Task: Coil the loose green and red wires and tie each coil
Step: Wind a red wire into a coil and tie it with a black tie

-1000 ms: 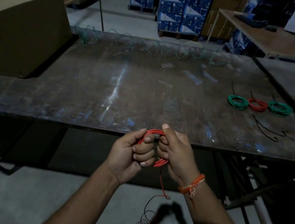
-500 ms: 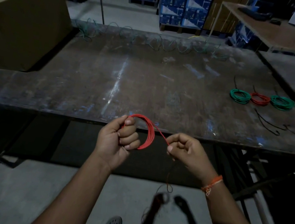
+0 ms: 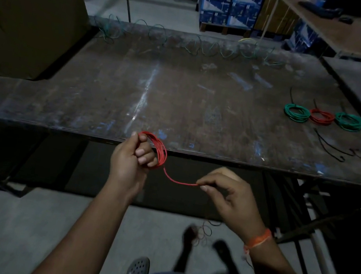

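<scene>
Left hand (image 3: 130, 164) is gripping the red coil (image 3: 159, 151) just over the tabletop (image 3: 180, 103) near edge; right hand (image 3: 230, 195) is pinching its loose wire tail (image 3: 179, 181) below that edge.

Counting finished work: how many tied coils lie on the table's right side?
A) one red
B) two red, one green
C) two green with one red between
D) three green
C: on the table, a green coil, a red coil and another green coil lie in a row.

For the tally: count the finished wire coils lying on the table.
3, in a row at the table's right: green coil, red coil, second green coil. None appears hidden.
</scene>
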The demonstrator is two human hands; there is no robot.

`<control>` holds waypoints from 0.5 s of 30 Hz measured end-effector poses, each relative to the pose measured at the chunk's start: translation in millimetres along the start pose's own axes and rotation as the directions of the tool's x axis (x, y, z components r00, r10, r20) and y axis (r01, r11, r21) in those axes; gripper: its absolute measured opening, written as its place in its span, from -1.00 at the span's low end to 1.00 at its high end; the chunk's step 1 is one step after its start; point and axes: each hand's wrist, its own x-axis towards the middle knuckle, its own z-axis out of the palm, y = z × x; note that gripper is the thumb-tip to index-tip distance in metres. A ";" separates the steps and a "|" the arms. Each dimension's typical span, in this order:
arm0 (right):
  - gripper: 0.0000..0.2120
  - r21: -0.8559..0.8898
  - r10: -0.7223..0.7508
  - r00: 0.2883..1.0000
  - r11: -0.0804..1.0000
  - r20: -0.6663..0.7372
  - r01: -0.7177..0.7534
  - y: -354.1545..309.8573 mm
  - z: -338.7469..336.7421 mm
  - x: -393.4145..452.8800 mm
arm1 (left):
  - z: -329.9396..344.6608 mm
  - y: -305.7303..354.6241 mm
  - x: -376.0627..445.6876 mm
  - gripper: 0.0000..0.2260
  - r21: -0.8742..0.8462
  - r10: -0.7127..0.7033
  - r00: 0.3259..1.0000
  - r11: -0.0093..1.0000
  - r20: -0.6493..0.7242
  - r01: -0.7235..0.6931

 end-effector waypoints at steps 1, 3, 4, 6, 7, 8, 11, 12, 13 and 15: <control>-0.87 0.006 -0.039 0.999 0.999 -0.009 0.039 -9.2 1.7 4.1 | 2.5 -3.8 -0.6 -0.72 0.078 0.040 0.999 0.996 -0.001 -0.040; -0.90 0.013 -0.102 0.995 0.995 -0.024 0.102 -24.3 3.9 13.8 | 6.0 -13.5 -2.3 -0.72 0.190 0.104 0.994 0.976 0.018 -0.106; -0.91 0.006 -0.134 0.991 0.991 -0.026 0.134 -30.5 4.9 19.0 | 7.5 -18.3 -3.8 -0.72 0.250 0.126 0.992 0.959 0.030 -0.130; -0.92 -0.017 -0.195 0.981 0.981 -0.013 0.194 -40.4 6.8 30.3 | 10.4 -26.7 -8.2 -0.69 0.386 0.152 0.986 0.907 0.066 -0.165; -0.91 -0.030 -0.222 0.975 0.975 -0.001 0.222 -44.1 8.0 35.9 | 11.7 -29.4 -10.5 -0.66 0.444 0.157 0.983 0.878 0.091 -0.181; -0.90 -0.042 -0.250 0.968 0.967 0.012 0.250 -47.1 9.4 41.3 | 13.5 -30.6 -12.6 -0.64 0.487 0.162 0.980 0.851 0.113 -0.197; -0.88 -0.066 -0.316 0.948 0.946 0.033 0.318 -53.9 14.4 53.7 | 21.1 -28.7 -19.7 -0.63 0.524 0.160 0.969 0.818 0.190 -0.238; -0.86 -0.070 -0.327 0.945 0.942 0.033 0.328 -55.6 15.4 57.2 | 23.6 -27.8 -20.9 -0.62 0.516 0.155 0.966 0.821 0.207 -0.243; -0.84 -0.073 -0.332 0.943 0.940 0.031 0.334 -57.2 15.5 60.3 | 25.2 -26.7 -21.8 -0.61 0.500 0.142 0.967 0.835 0.210 -0.231; -0.82 -0.066 -0.325 0.945 0.943 0.025 0.326 -58.3 13.2 66.2 | 26.9 -24.2 -22.7 -0.57 0.478 0.114 0.969 0.853 0.221 -0.210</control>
